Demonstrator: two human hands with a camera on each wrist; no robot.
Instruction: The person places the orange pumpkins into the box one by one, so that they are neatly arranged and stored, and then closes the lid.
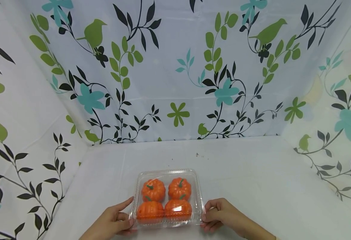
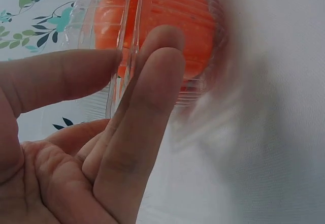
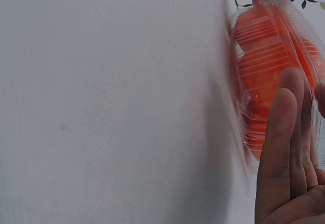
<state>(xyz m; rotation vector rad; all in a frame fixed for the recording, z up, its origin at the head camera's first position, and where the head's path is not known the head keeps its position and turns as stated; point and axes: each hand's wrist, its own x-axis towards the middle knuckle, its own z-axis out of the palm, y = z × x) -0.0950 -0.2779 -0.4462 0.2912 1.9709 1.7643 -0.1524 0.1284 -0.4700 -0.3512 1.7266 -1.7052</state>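
A clear plastic clamshell box [image 1: 167,172] with its lid down lies in front of me in the head view. Inside are several small orange toy pumpkins [image 1: 180,189] with green stems, set in two rows. My left hand [image 1: 112,218] pinches the box's left side near the front corner. In the left wrist view its thumb [image 2: 66,76] lies on one side of the rim and its fingers [image 2: 152,87] on the other. At the opposite front corner my right hand [image 1: 222,215] grips the rim, with fingers [image 3: 278,137] along the ribbed wall in the right wrist view.
A white cloth covers the table [image 1: 241,173], with small dark specks [image 1: 197,154] behind the box. Curtains printed with leaves, flowers and birds hang at the back [image 1: 163,66] and along both sides.
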